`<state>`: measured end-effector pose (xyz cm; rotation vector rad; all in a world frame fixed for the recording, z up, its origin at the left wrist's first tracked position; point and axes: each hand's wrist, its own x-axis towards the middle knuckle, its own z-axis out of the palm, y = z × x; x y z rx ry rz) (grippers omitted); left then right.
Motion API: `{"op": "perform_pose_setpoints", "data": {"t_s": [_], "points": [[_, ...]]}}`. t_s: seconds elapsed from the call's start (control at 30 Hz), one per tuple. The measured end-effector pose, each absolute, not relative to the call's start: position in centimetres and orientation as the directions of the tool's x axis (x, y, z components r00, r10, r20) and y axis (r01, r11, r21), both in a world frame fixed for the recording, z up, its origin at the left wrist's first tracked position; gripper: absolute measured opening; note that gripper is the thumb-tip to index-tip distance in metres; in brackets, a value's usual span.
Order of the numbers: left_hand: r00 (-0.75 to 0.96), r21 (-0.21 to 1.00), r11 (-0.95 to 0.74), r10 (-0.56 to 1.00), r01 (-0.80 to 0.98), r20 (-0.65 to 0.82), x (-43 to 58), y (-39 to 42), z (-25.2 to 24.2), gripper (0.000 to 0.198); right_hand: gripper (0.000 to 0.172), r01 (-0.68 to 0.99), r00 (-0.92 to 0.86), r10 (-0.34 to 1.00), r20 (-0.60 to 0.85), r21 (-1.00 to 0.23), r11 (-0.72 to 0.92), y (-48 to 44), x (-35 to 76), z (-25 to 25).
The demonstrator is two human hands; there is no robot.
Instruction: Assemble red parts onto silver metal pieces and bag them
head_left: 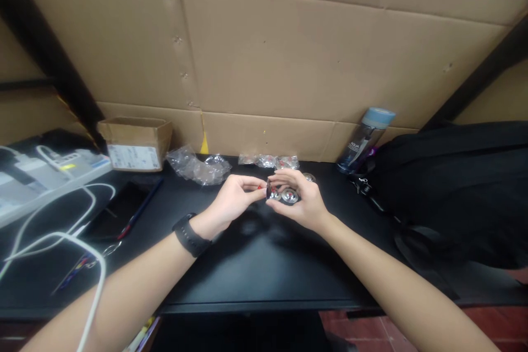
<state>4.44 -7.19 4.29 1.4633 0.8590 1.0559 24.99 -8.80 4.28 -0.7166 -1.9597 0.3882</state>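
Over the middle of the black table, my left hand [235,201] pinches a small shiny metal disc [268,189] turned nearly edge-on. A bit of red shows at its left side, by my left fingertips. Curved around the disc's other side, my right hand [304,198] grips its rim with thumb and fingers. More round metal discs with red centres, one [290,195] seen through the gap in my right hand, lie on the table just behind. Behind them are several similar pieces [267,161] in clear plastic wrap.
Crumpled clear plastic bags [202,168] lie left of the wrapped pieces, near a small cardboard box [134,146]. A power strip [53,179] with white cables and a dark phone [119,210] are at left. A water bottle [363,140] and black backpack [454,192] stand right.
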Motion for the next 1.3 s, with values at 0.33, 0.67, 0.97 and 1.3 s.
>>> {"op": "perform_pose_setpoints", "data": {"t_s": [0.33, 0.67, 0.97, 1.3], "points": [[0.231, 0.786, -0.534, 0.845, 0.312, 0.483, 4.2, -7.7, 4.5, 0.008, 0.056, 0.129, -0.218, 0.846, 0.487, -0.845, 0.519, -9.5, 24.3, 4.6], [0.437, 0.997, 0.016, 0.899, -0.082, 0.022, 3.9, -6.5, 3.9, 0.020, 0.070, 0.409, -0.383, 0.641, 0.665, -0.501, 0.763, -9.2, 25.1, 4.6], [0.463, 1.000, -0.007, 0.886, -0.003, 0.008, 3.3, -5.3, 2.9, 0.023, 0.083, 0.419, -0.416, 0.701, 0.579, -0.563, 0.713, -9.3, 25.0, 4.5], [0.339, 0.760, -0.595, 0.793, 0.260, 0.505, 4.1, -6.8, 4.2, 0.010, 0.059, 0.043, -0.195, 0.935, 0.296, -0.950, 0.310, -9.1, 23.9, 4.6]]}}
